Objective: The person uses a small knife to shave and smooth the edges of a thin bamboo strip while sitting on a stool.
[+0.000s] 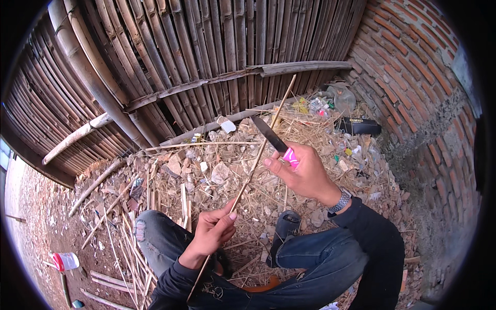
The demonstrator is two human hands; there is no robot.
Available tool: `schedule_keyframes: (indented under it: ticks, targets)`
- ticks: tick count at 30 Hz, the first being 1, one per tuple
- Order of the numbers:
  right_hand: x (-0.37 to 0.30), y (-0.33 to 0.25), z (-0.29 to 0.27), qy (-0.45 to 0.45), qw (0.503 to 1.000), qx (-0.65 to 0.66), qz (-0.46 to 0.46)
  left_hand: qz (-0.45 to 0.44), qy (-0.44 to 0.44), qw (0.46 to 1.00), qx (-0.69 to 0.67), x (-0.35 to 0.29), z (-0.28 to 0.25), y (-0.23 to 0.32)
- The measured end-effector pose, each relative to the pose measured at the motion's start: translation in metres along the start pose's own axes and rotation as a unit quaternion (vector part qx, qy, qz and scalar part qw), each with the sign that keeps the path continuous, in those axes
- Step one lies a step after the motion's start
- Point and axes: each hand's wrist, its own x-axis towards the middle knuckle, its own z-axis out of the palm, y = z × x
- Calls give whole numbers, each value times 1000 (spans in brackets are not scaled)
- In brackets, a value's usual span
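Note:
A long thin bamboo strip [257, 160] runs slantwise up and to the right across the middle of the view. Its lower part lies in my left hand [213, 230], whose fingers and thumb are closed around it. My right hand [306, 173] grips a knife by its pink-and-white handle, most of which the fingers hide. The knife's dark blade [269, 135] points up and to the left, crossing the strip's upper part. Whether the edge touches the strip I cannot tell.
A bamboo slat wall [217, 46] stands ahead, a brick wall [413, 72] at right. Stones, straw and litter cover the ground. Split bamboo strips [129, 258] lie left of my legs. A dark case [358, 126] and a clear jug [343, 99] sit far right; a red-and-white cup [65, 261] lies left.

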Motion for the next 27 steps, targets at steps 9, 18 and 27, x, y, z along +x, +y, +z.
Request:
schedule_keyframes:
  ticks: [9, 18, 27]
  targets:
    - [-1, 13, -1, -10, 994, -111, -5, -5, -42, 998, -51, -7, 6, 0]
    - [-26, 8, 23, -167, 982, 64, 64, -24, -18, 997, -69, -6, 6, 9]
    - [-8, -11, -12, -76, 995, 58, 43, 130, 49, 966, 217, -3, 6, -9]
